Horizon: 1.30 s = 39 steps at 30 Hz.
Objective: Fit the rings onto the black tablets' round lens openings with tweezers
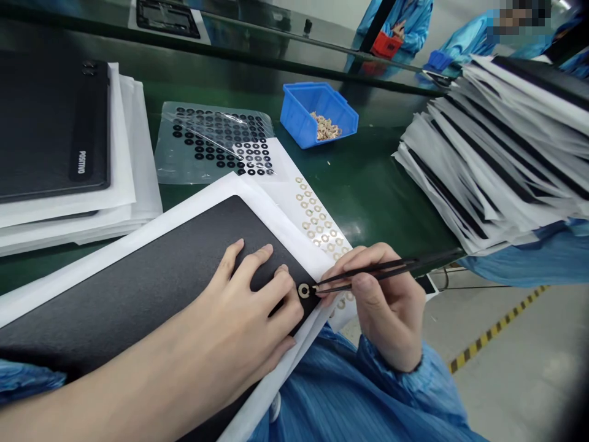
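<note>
My left hand (248,307) lies flat, fingers spread, on a black panel (151,276) that rests on white paper (193,196). My right hand (381,301) pinches black tweezers (391,268), whose tips hold a small gold-coloured ring (304,290) at the panel's near right corner, right by my left fingertips. A white backing sheet with several more rings (317,224) lies under and behind my right hand.
A clear sheet of black rings (216,138) and a blue bin of rings (318,113) sit on the green belt (377,184). Stacked black panels with paper lie at left (55,135) and right (506,147). People in blue coats (405,24) stand beyond.
</note>
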Available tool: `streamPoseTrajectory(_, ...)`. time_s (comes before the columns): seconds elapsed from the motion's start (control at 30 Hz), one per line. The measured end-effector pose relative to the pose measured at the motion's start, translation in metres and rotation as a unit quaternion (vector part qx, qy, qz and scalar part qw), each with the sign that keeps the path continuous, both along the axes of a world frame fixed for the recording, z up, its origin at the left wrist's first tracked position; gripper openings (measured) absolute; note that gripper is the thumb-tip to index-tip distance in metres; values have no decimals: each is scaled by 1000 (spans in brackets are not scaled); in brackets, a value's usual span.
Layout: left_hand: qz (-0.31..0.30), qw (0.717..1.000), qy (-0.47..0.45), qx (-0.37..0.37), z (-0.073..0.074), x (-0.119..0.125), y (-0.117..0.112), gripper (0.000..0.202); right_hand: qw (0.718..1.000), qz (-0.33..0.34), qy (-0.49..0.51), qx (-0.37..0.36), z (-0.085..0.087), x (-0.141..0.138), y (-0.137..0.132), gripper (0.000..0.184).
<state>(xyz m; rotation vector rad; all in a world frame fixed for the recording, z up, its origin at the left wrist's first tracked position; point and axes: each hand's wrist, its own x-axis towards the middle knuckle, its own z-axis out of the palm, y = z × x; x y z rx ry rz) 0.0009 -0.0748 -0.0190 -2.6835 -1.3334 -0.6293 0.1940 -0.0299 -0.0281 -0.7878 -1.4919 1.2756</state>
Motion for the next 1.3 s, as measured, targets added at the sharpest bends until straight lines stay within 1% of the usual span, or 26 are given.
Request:
streamPoseTrajectory(0.1,-2,1000,5,-1,1,0,-1,24,997,77,-21,6,-1,13,12,9)
streamPoseTrajectory(0.23,-3,1000,17,-7,3,-1,0,25,990,137,-35,20,-2,18,24,9)
streamPoseTrajectory(0.43,-3,999,34,-18,5,-1,0,26,985,171,-33,23,0,13,30,7)
streamPoseTrajectory(0.53,-3,1000,22,-10,5,-1,0,26,981,180,-53,40,3,13,34,6)
streamPoseTrajectory(0.7,-6,999,24,-21,5,-1,0,26,968,229,-84,62,7,14,44,7)
streamPoseTrajectory(0.8,-4,1000,17,-17,5,-1,0,25,967,229,-81,71,5,11,47,8)
streamPoseTrajectory(0.97,2,999,28,-35,7,0,-1,25,981,191,-12,41,-4,3,41,6)
streamPoseTrajectory(1.03,3,999,25,-41,8,0,-1,24,981,193,18,17,-6,3,41,6)
streamPoseTrajectory(1.13,1,999,15,-41,7,0,-1,23,974,223,30,-15,-5,5,45,7)
streamPoseTrajectory(1.3,-8,1000,-5,-18,2,-1,0,23,956,289,-28,-39,4,7,56,12)
